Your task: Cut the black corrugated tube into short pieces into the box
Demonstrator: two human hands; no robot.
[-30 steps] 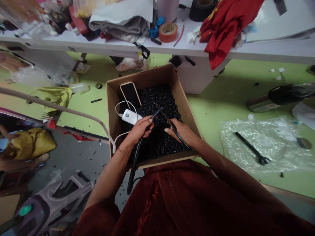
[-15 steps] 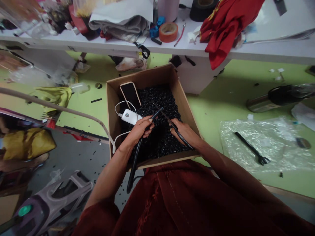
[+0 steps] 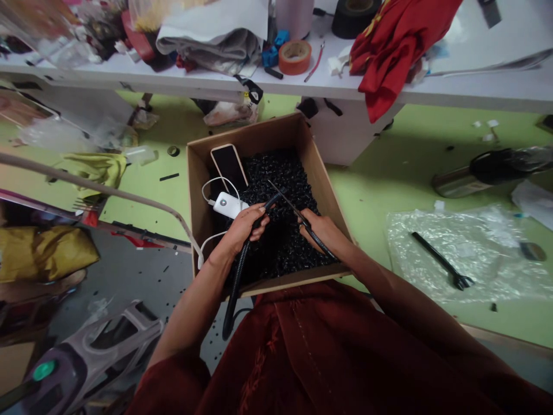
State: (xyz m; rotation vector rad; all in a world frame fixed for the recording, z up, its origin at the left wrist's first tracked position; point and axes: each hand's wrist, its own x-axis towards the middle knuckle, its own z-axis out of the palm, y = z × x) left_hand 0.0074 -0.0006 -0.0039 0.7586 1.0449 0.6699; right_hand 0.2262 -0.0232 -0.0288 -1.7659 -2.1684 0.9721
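My left hand [image 3: 248,223] is closed around a black ribbed tube [image 3: 240,274]. The tube's upper end points up and right over the box, while its long lower part hangs past the box's near edge. My right hand [image 3: 320,231] grips what look like black-handled scissors [image 3: 291,203], their thin blade slanting up and left against the tube's end. Whether the blades are apart is too small to tell. Below both hands, a cardboard box [image 3: 330,199] holds many small black pieces [image 3: 276,167]. A phone [image 3: 228,164] and a white device with a cable [image 3: 228,204] lie inside at the left.
A white shelf [image 3: 319,86] runs across the back, bearing orange tape [image 3: 295,56] and a red cloth [image 3: 389,55]. On the green surface at right lie a plastic sheet [image 3: 406,248], a black strip with a forked end [image 3: 438,262] and a steel flask [image 3: 453,183]. A cable crosses at left.
The tube's upper end now reaches slightly less far beyond my left hand, and that hand has shifted a little left. My right hand and the scissors have barely moved.
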